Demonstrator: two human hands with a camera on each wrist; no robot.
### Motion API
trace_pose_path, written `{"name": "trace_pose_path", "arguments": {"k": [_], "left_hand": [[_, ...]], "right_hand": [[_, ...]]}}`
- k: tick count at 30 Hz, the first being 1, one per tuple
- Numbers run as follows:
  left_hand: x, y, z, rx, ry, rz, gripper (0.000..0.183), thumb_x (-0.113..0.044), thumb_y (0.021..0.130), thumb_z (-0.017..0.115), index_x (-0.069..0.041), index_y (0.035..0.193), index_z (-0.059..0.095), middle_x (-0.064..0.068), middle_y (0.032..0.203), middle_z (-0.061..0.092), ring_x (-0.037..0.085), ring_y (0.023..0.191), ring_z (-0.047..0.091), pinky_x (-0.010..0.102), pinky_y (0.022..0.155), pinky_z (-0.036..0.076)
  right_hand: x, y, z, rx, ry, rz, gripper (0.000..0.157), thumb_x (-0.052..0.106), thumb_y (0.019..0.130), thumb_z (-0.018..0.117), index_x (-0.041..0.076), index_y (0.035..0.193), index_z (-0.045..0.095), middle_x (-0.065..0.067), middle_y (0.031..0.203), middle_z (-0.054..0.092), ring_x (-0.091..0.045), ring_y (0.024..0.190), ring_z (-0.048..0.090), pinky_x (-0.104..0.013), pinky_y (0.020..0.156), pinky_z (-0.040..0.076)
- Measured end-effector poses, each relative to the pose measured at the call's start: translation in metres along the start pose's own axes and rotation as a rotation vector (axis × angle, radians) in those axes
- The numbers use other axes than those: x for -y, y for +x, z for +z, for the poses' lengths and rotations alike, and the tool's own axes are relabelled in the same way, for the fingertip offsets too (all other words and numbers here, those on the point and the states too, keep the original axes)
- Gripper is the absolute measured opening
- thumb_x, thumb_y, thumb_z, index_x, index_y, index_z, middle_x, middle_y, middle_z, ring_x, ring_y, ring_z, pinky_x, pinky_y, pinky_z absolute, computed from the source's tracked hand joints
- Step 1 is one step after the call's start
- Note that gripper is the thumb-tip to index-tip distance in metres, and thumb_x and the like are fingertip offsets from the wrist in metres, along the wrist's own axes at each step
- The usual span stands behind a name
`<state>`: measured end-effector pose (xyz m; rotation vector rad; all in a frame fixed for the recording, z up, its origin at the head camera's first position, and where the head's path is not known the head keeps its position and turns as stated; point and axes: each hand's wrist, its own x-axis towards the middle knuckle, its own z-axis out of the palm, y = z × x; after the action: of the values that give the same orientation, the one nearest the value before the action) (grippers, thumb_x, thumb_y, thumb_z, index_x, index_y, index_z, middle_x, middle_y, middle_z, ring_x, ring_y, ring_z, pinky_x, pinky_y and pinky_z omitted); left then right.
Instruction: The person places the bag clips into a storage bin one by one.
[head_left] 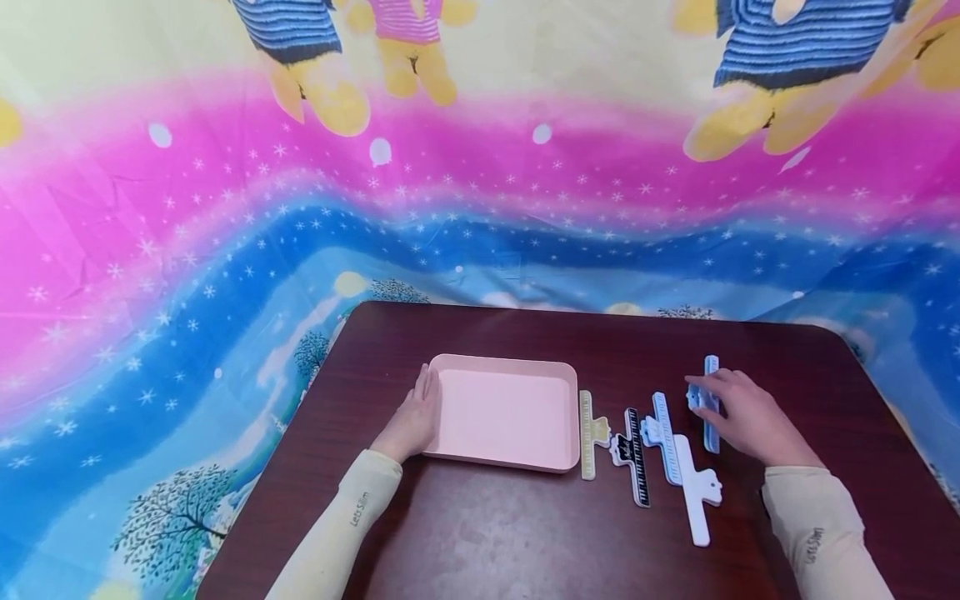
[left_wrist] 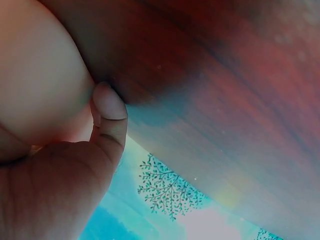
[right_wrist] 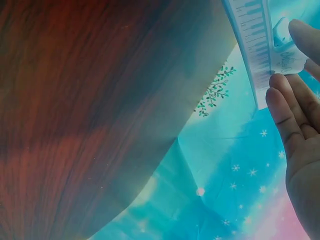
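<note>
In the head view, my left hand (head_left: pixel 414 421) rests with straight fingers along the left wall of a shallow pink tray (head_left: pixel 510 417). The left wrist view shows its thumb (left_wrist: pixel 109 102) close up. To the right, my right hand (head_left: pixel 753 421) pinches a long light-blue clip (head_left: pixel 712 435) by its handle, between thumb and fingers. Piano-key markings run along that clip's straight bar in the right wrist view. Left of this hand lie a second light-blue clip (head_left: pixel 669 457), a white clip (head_left: pixel 692 496), a black piano-key clip (head_left: pixel 639 475) and a pale yellow clip (head_left: pixel 587 450).
All of this is on a dark brown wooden table (head_left: pixel 465 533) with rounded far corners. The yellow clip lies right beside the tray's right wall, and the white one overlaps its blue neighbour. A colourful printed cloth (head_left: pixel 480 192) hangs behind and around the table.
</note>
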<state>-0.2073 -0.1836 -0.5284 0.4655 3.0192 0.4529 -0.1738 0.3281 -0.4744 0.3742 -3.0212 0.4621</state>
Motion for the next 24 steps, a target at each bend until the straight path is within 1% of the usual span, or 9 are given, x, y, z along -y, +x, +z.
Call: {"name": "trace_pose_path", "arguments": {"k": [2,4,8,10,12,18,21,24], "left_hand": [[0.0,0.0,0.0,0.005,-0.003,-0.005,0.07,0.006,0.095,0.044,0.014,0.159,0.017,0.035,0.167,0.01,0.052,0.137,0.046,0.057,0.113,0.043],[0.0,-0.001,-0.001,0.01,-0.004,-0.012,0.07,0.005,0.096,0.044,0.013,0.16,0.017,0.035,0.168,0.011,0.052,0.138,0.045,0.057,0.114,0.042],[0.001,-0.001,0.0,0.012,0.0,-0.018,0.072,0.005,0.096,0.045,0.011,0.161,0.016,0.034,0.168,0.011,0.052,0.137,0.046,0.057,0.113,0.043],[0.001,0.0,0.0,0.018,0.003,-0.017,0.073,0.006,0.096,0.045,0.009,0.162,0.015,0.034,0.168,0.01,0.052,0.136,0.047,0.057,0.113,0.043],[0.002,0.0,-0.001,0.022,0.001,-0.014,0.074,0.006,0.095,0.045,0.009,0.162,0.014,0.033,0.169,0.009,0.052,0.136,0.047,0.057,0.113,0.043],[0.003,-0.001,0.0,0.032,0.002,-0.028,0.074,0.006,0.096,0.044,0.007,0.163,0.012,0.032,0.169,0.008,0.053,0.14,0.044,0.057,0.115,0.041],[0.003,-0.001,0.0,0.031,0.014,-0.023,0.075,0.007,0.095,0.045,0.007,0.163,0.012,0.033,0.169,0.008,0.052,0.139,0.045,0.056,0.114,0.043],[0.002,0.001,0.0,0.013,0.017,-0.007,0.075,0.007,0.095,0.045,0.008,0.163,0.014,0.034,0.168,0.01,0.051,0.135,0.048,0.056,0.11,0.045]], "right_hand": [[0.0,0.0,-0.001,-0.005,0.008,-0.001,0.053,0.01,0.09,0.079,-0.001,0.139,0.062,-0.028,0.117,0.061,-0.041,0.104,0.059,-0.059,0.083,0.059],[0.0,0.001,-0.002,-0.014,0.02,-0.006,0.054,0.009,0.09,0.079,-0.001,0.14,0.06,-0.025,0.113,0.06,-0.037,0.097,0.06,-0.056,0.079,0.06],[0.001,0.0,-0.005,-0.036,0.042,-0.017,0.057,0.007,0.089,0.08,0.0,0.142,0.059,-0.019,0.105,0.056,-0.026,0.084,0.058,-0.043,0.069,0.06],[0.001,-0.001,-0.006,-0.055,0.049,-0.022,0.057,0.006,0.088,0.08,0.0,0.141,0.06,-0.017,0.103,0.055,-0.022,0.081,0.056,-0.037,0.065,0.058],[0.001,-0.001,-0.006,-0.073,0.052,-0.026,0.054,0.006,0.087,0.081,0.0,0.138,0.063,-0.017,0.102,0.053,-0.021,0.08,0.055,-0.034,0.064,0.055],[0.002,-0.002,-0.007,-0.122,0.07,-0.04,0.045,0.006,0.086,0.082,0.001,0.128,0.068,-0.015,0.102,0.054,-0.023,0.08,0.058,-0.035,0.065,0.054],[0.003,-0.002,-0.008,-0.145,0.074,-0.041,0.044,0.007,0.086,0.083,0.001,0.127,0.068,-0.014,0.101,0.054,-0.025,0.082,0.06,-0.036,0.065,0.054],[0.004,-0.002,-0.011,-0.169,0.073,-0.035,0.044,0.008,0.086,0.083,0.002,0.127,0.068,-0.012,0.1,0.054,-0.028,0.085,0.061,-0.042,0.066,0.055]]}}
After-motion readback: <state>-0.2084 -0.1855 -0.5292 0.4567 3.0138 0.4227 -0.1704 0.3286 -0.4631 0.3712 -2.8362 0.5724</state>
